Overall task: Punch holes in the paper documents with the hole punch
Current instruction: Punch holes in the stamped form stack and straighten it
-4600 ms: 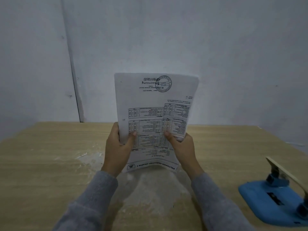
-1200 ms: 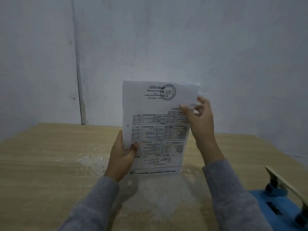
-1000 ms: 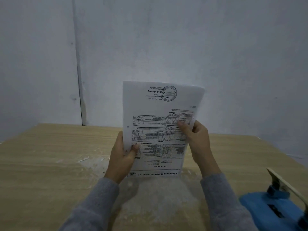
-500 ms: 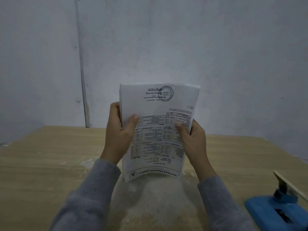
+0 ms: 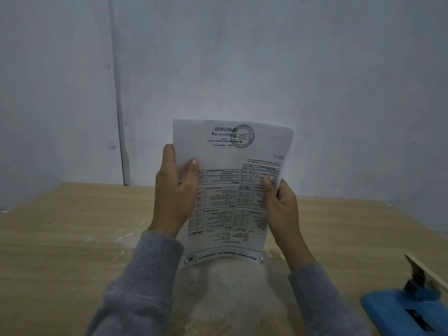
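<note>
Upright above a pale wood-grain tabletop, a thin stack of white printed paper documents is held upside down to the holder, its letterhead at the bottom edge and a round ink stamp and signature near the top. Rows of small tables fill the middle of the front sheet, too fine to read. The top right corner curls slightly backward, and the lower edge hangs just over a whitish, scuffed patch on the wood.

Both forearms, in grey knit sleeves, rise from the near edge and angle inward toward the stack. The left hand grips the left edge high up, thumb laid across the front sheet and fingers wrapped behind. The right hand clasps the right edge lower down, thumb pressing the printed face, fingers hidden behind the pages.

A blue hole punch with a light lever handle sits on the table at the lower right, well apart from the papers, before a plain grey-white wall.
</note>
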